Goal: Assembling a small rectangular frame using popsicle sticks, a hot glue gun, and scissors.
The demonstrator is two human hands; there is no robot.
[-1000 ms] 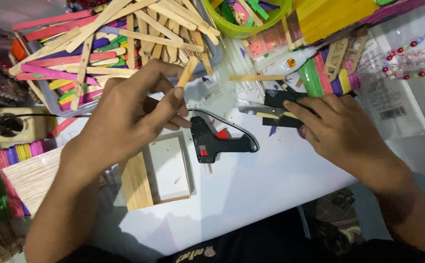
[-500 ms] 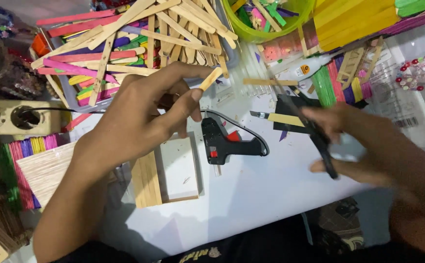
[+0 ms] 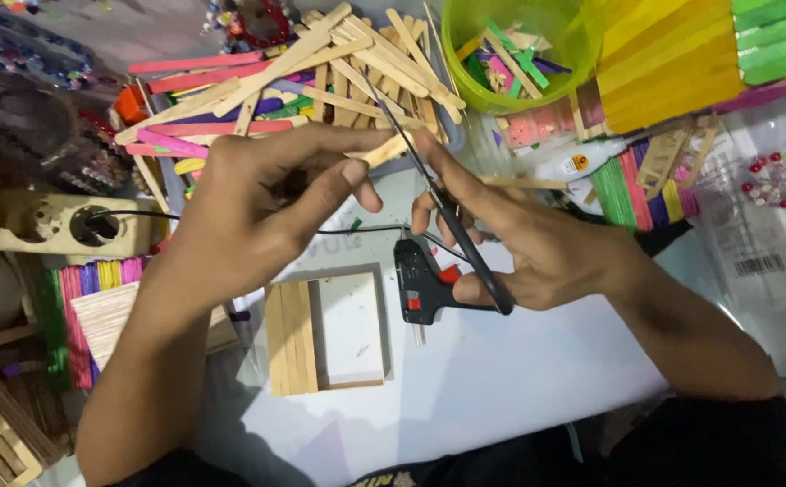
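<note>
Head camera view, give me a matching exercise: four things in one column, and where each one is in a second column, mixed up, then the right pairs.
Things:
1. plain wooden craft stick
2. black-handled scissors
3. black and red glue gun
4. round green plastic bowl

Places:
A. lying on the white table below the hands
B. in the right hand
C. at the top, holding coloured stick pieces
D. pinched in the left hand

Pairs: 1-D, 2-B, 3-A, 4-C
</note>
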